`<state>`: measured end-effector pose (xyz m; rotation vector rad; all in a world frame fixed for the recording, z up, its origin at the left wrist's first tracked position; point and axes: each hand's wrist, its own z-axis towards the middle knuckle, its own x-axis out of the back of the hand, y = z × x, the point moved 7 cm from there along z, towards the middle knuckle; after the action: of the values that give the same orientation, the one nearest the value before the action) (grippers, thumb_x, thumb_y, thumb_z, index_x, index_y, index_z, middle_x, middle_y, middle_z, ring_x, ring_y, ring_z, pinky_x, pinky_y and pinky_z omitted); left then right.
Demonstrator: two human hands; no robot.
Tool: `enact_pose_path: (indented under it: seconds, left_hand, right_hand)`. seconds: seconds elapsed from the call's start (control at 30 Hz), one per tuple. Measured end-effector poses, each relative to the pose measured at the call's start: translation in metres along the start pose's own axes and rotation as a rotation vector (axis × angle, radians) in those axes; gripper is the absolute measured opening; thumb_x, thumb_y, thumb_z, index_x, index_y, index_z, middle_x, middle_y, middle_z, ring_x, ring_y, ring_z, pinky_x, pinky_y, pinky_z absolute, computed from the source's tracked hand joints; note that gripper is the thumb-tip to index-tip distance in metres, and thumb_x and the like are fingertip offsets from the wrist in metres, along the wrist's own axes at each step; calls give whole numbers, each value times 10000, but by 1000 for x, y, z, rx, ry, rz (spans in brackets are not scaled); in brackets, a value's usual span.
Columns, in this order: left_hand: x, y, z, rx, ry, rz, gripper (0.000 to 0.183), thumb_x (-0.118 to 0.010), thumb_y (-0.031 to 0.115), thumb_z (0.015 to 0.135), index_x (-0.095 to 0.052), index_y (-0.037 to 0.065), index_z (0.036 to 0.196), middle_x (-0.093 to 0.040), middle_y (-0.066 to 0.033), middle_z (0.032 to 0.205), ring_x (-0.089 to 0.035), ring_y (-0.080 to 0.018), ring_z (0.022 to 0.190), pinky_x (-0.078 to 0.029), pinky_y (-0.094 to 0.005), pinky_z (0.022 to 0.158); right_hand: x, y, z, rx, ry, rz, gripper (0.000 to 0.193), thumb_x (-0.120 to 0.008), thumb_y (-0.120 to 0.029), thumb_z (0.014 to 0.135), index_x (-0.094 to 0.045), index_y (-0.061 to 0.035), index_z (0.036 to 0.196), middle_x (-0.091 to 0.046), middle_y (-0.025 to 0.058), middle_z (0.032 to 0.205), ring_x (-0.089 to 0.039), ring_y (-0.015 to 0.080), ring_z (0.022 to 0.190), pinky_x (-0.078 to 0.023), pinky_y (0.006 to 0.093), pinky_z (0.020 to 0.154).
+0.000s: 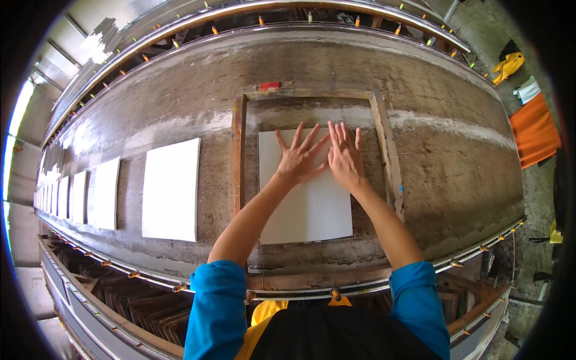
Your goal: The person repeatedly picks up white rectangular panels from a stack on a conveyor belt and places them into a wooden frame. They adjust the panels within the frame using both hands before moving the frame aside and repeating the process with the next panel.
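My left hand (297, 161) lies flat with its fingers spread over the upper part of a white sheet (306, 213). Beside it, my right hand (346, 161) rests palm down, fingers stretched out and closer together; its thumb is near the left hand. Neither hand grips anything. Around the sheet stands a wooden frame (238, 159) on the long table (444, 174). The sheet looks greyer than the others on the table; whether a fine mesh lies between it and my hands, I cannot tell.
More white sheets (171, 191) lie in a row to the left. A small red piece (270, 86) sits at the frame's far edge. Pegs line the table's rails (261, 21). Flat panels (144, 306) are stacked beneath the near edge. Orange cloth (535, 132) hangs at the right.
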<state>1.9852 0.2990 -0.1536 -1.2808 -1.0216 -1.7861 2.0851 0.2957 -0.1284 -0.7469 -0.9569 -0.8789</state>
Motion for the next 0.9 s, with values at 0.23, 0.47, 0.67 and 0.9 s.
enact_pose_path:
  seconds: [0.23,0.47,0.67,0.9]
  left_hand:
    - [12,-3,-1,67,65,-33,648,-526,478,754,-315,255,1324,-211,-38,1415,-127,-287,1317,-13,-677,955]
    - [19,-45,-46,404,329,24,749,-515,443,781,-264,-30,1305,-217,-224,1376,-170,-310,1303,-65,-562,1017]
    - [16,-69,-59,437,245,-43,862,-580,453,699,-252,-89,1284,-218,-254,1362,-203,-346,1280,-137,-433,1060]
    - [22,-51,-43,358,152,105,762,-515,395,741,-248,-59,1292,-203,-246,1368,-157,-363,1290,-104,-477,1059]
  right_hand:
    - [-15,5,7,20,-5,-73,569,-426,-121,849,-169,19,1337,-384,228,1270,-309,314,1236,-135,446,1069]
    - [-30,5,9,118,-3,13,482,-433,-136,846,-301,47,1272,-387,239,1269,-341,355,1206,-199,441,1048]
    - [-33,-32,13,88,15,78,483,-435,-168,863,-290,-15,1298,-376,215,1278,-321,363,1213,-231,440,1038]
    - [-34,-22,15,45,37,102,498,-414,-174,878,-240,-43,1326,-378,195,1283,-309,374,1215,-248,453,1029]
